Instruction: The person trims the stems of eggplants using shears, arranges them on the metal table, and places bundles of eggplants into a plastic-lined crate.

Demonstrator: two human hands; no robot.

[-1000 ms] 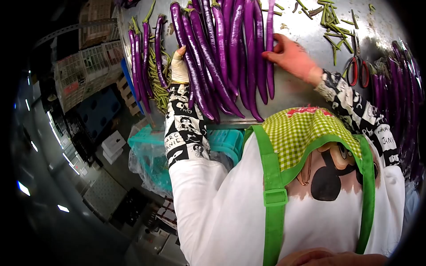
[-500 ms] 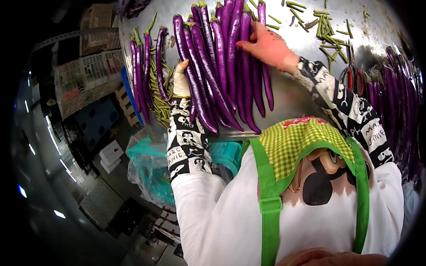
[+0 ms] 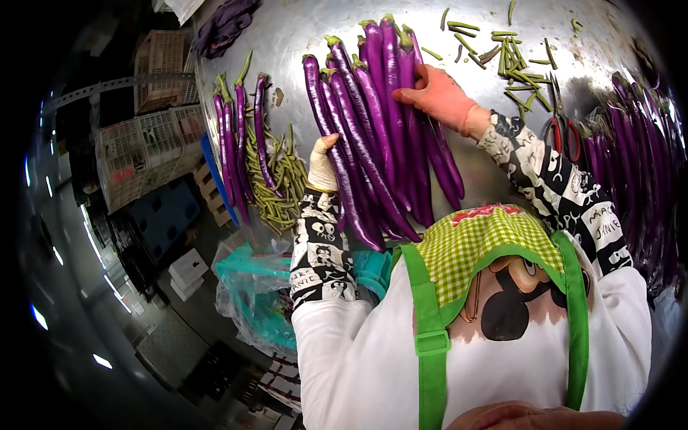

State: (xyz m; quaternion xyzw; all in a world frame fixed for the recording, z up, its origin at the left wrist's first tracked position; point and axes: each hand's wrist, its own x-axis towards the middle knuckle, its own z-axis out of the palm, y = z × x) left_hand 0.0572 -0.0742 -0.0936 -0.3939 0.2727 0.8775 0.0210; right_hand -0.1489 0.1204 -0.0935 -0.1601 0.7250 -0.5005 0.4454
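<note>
A bunch of long, glossy purple eggplants [image 3: 369, 143] lies on the metal table, green stem ends pointing away from me. My left hand [image 3: 324, 163], in a pale glove, cups the bunch's left side, with its thumb showing and its other fingers hidden beneath or behind the eggplants. From the right, my right hand [image 3: 443, 100], in an orange-pink glove, grips the bunch near the stem ends. Its thumb lies across the front, while some fingertips are hidden. Both arms wear black-and-white patterned sleeves.
Several loose eggplants [image 3: 229, 143] and a heap of green beans [image 3: 276, 188] lie at left. Red-handled scissors [image 3: 562, 132] and scattered beans [image 3: 519, 64] are at right, beside bagged eggplants [image 3: 631, 158]. A dark cloth [image 3: 223, 27] sits top left. Below the edge stands a teal crate [image 3: 251, 276].
The bunch has shifted right on the table and looks narrower, pressed together between my hands. The whole view has also moved, so the table appears lower.
</note>
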